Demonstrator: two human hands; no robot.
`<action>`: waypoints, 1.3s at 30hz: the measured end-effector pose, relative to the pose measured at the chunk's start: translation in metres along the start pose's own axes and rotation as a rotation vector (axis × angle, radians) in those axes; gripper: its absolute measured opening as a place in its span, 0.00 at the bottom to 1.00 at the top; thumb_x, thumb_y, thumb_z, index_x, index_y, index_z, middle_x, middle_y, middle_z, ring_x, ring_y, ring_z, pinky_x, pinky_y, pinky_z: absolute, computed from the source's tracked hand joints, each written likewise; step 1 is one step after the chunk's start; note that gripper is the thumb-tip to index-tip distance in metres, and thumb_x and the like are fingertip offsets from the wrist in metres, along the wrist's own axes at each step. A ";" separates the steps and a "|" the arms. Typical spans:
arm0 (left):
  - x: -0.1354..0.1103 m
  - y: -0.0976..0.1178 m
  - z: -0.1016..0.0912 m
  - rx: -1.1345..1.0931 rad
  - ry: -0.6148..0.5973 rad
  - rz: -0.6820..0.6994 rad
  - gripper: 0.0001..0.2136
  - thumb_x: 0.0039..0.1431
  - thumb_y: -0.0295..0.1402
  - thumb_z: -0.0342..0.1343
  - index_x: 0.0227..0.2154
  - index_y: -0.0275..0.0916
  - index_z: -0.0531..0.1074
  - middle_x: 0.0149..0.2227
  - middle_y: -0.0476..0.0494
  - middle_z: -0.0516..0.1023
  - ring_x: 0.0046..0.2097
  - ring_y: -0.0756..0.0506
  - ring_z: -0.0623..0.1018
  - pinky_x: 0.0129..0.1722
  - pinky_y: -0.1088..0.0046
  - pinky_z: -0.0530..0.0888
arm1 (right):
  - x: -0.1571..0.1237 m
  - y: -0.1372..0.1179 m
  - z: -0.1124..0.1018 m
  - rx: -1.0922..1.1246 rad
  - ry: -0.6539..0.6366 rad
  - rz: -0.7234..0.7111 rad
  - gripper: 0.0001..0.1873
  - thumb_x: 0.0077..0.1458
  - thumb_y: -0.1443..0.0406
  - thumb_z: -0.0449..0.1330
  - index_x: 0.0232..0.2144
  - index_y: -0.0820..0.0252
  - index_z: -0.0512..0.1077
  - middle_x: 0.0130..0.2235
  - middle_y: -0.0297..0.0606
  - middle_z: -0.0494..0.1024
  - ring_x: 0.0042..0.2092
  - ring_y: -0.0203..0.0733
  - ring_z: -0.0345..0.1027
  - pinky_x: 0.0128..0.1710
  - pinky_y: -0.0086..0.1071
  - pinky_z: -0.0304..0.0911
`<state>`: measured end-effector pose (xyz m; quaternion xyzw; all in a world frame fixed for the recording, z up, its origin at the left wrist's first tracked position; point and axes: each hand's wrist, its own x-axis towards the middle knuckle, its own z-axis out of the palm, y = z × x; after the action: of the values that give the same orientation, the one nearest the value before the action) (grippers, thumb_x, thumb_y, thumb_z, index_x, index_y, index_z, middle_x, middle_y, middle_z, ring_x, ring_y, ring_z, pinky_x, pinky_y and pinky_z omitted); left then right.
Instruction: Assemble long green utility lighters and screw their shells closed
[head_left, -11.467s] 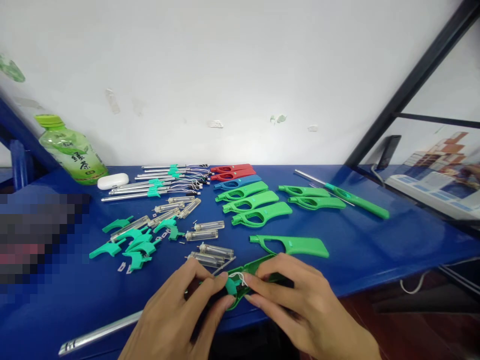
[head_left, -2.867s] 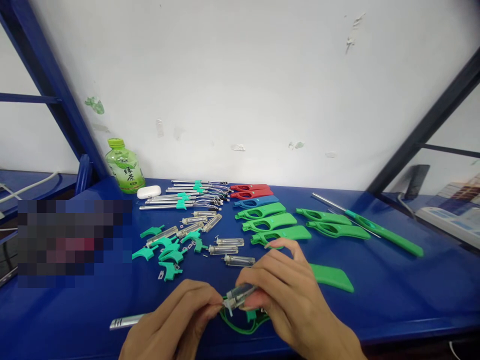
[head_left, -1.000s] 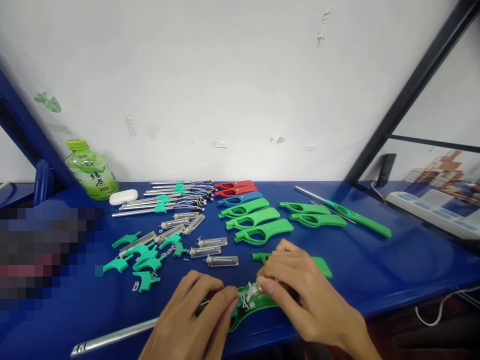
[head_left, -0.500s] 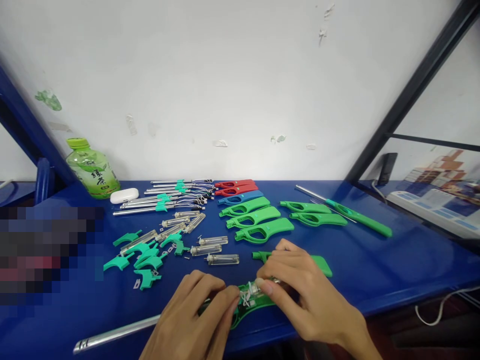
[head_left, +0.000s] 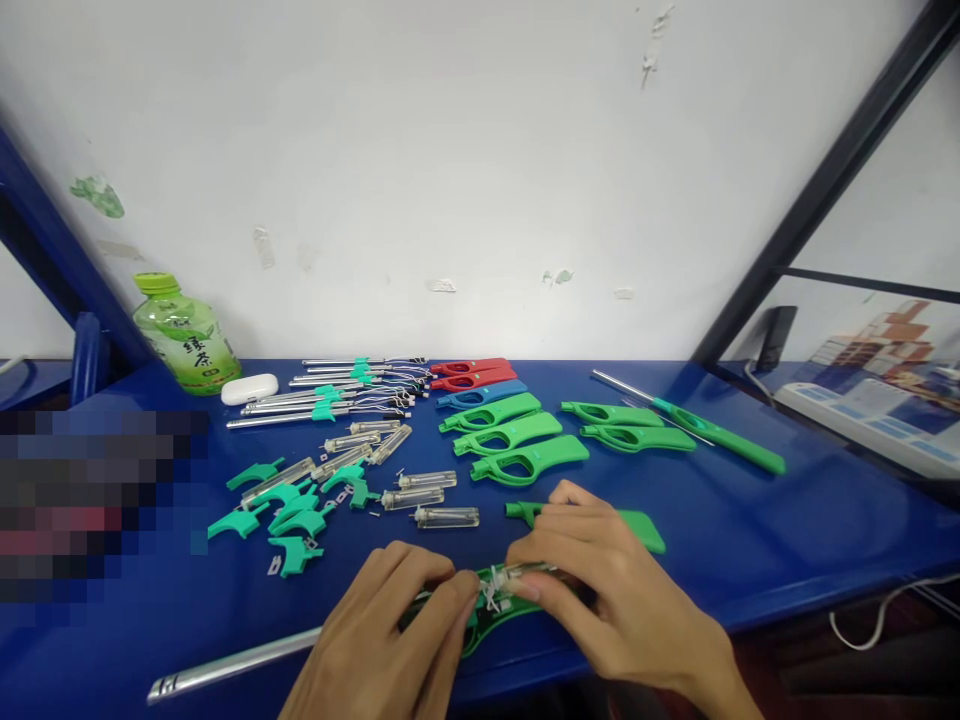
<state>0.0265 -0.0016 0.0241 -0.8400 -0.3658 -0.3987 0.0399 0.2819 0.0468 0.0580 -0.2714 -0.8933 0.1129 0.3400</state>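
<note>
Low in the head view, a half-assembled lighter with an open green handle shell (head_left: 487, 635) and a long metal tube (head_left: 236, 665) lies at the table's front edge. My left hand (head_left: 390, 625) is closed over the joint of tube and shell, its fingertips on the inner parts. My right hand (head_left: 600, 580) pinches a clear fuel tank (head_left: 529, 571) over the handle end of the shell. White fittings and thin wires (head_left: 491, 590) show between my fingertips. Another green handle shell (head_left: 643, 530) lies behind my right hand, partly covered by it.
Several clear tanks (head_left: 447, 517) and teal triggers (head_left: 296, 555) lie left of centre. Behind them are metal tubes with wires (head_left: 285, 408). Green half shells (head_left: 532, 460) and a long lighter (head_left: 720, 440) sit farther back. A tea bottle (head_left: 187, 345) and white case (head_left: 250, 389) stand at left.
My right thumb and fingers have shifted slightly left on the clear fuel tank, and more of the tank shows. The left hand has barely moved.
</note>
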 end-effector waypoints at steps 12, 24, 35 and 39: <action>0.000 0.000 0.001 0.005 -0.021 -0.002 0.12 0.78 0.20 0.54 0.54 0.41 0.76 0.43 0.45 0.81 0.40 0.46 0.80 0.41 0.70 0.82 | -0.001 -0.001 0.000 -0.017 -0.032 -0.002 0.21 0.86 0.58 0.53 0.42 0.58 0.81 0.33 0.31 0.83 0.33 0.38 0.70 0.44 0.39 0.59; -0.004 -0.003 0.001 0.014 -0.058 0.022 0.13 0.77 0.20 0.55 0.56 0.41 0.77 0.45 0.45 0.82 0.45 0.45 0.80 0.47 0.67 0.83 | 0.001 -0.001 0.002 -0.020 0.001 -0.041 0.21 0.86 0.58 0.54 0.43 0.58 0.82 0.32 0.30 0.82 0.31 0.38 0.68 0.42 0.39 0.58; -0.002 -0.003 0.002 0.011 -0.056 0.003 0.12 0.78 0.20 0.53 0.53 0.42 0.76 0.43 0.46 0.82 0.41 0.46 0.80 0.43 0.69 0.83 | -0.001 -0.001 0.001 -0.021 -0.008 -0.046 0.20 0.86 0.57 0.54 0.45 0.57 0.83 0.33 0.32 0.84 0.32 0.40 0.72 0.43 0.39 0.59; -0.001 -0.004 0.001 0.013 -0.057 0.012 0.12 0.78 0.20 0.53 0.52 0.42 0.77 0.43 0.46 0.82 0.41 0.46 0.81 0.43 0.69 0.82 | 0.000 0.000 0.001 -0.002 -0.012 -0.046 0.20 0.86 0.57 0.54 0.45 0.56 0.82 0.33 0.31 0.84 0.32 0.39 0.71 0.43 0.39 0.60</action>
<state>0.0243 0.0018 0.0217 -0.8529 -0.3643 -0.3722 0.0374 0.2811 0.0469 0.0567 -0.2506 -0.9015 0.1060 0.3367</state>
